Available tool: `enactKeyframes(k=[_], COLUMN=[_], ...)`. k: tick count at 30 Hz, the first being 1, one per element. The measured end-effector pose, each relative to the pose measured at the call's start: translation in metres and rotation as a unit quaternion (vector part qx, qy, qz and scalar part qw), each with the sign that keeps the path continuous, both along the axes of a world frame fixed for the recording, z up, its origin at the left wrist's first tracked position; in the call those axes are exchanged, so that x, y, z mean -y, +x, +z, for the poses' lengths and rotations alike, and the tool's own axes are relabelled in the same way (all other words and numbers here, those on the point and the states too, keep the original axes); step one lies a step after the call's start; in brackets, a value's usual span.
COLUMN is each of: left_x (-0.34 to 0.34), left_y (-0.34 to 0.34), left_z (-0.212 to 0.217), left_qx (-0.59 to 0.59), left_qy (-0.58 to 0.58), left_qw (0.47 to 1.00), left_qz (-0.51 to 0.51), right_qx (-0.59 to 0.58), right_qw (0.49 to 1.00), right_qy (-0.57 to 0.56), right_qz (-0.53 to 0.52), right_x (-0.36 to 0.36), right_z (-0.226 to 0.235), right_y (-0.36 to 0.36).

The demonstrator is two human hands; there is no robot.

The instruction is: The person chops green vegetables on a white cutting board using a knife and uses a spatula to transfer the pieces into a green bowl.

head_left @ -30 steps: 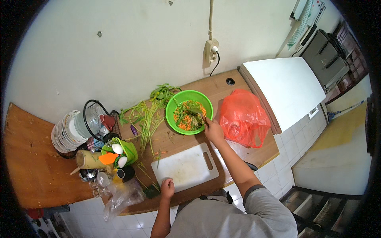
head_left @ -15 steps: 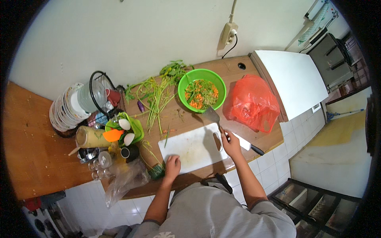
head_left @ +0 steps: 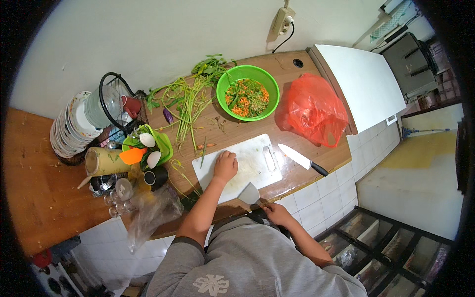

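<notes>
My right hand (head_left: 278, 214) is at the counter's near edge, gripping a spatula (head_left: 249, 194). The spatula's broad grey blade is over the near right corner of a white cutting board (head_left: 253, 163). On the board's left part rests my left hand (head_left: 226, 167), its fingers curled down and bunched. Whatever is under those fingers is hidden. A thin green stalk (head_left: 203, 152) crosses the board's left edge. To the right of the board lies a knife (head_left: 296, 155) with a black handle. Beyond it stands a green bowl (head_left: 273, 104) of chopped orange and green vegetables (head_left: 247, 96).
Leafy stalks (head_left: 190, 106) and a small purple eggplant (head_left: 167, 116) lie left of the bowl. A red plastic bag (head_left: 316, 111) sits at the right. Stacked plates (head_left: 74, 119), a green basket (head_left: 165, 143), a dark cup (head_left: 156, 177) and a clear plastic bag (head_left: 153, 210) crowd the left.
My right hand has drawn the spatula back from beside the bowl to the board's near edge. My left hand has moved from the board's near left corner farther onto it. The view has shifted.
</notes>
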State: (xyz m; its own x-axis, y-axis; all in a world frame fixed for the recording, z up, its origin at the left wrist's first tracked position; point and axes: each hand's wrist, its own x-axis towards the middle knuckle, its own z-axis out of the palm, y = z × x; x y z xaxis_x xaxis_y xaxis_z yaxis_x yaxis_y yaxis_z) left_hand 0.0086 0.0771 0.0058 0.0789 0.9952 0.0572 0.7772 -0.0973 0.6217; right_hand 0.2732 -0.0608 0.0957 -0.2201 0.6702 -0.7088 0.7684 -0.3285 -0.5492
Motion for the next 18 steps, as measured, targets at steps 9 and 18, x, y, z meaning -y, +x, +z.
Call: enactKeyframes(k=[9,18], left_x=[0.083,0.125], left_y=[-0.001,-0.006], left_z=[0.006,0.002], left_qx=[0.190,0.210], left_qy=[-0.137,-0.045], left_qw=[0.972,0.959], left_qz=[0.024,0.183], right_qx=[-0.091,-0.162], right_qw=[0.985,0.976], right_qy=[-0.093,-0.039], right_qz=[-0.115,-0.141], right_x=[-0.032,-0.059], right_z=[-0.041,-0.076], right_y=[-0.070,-0.024])
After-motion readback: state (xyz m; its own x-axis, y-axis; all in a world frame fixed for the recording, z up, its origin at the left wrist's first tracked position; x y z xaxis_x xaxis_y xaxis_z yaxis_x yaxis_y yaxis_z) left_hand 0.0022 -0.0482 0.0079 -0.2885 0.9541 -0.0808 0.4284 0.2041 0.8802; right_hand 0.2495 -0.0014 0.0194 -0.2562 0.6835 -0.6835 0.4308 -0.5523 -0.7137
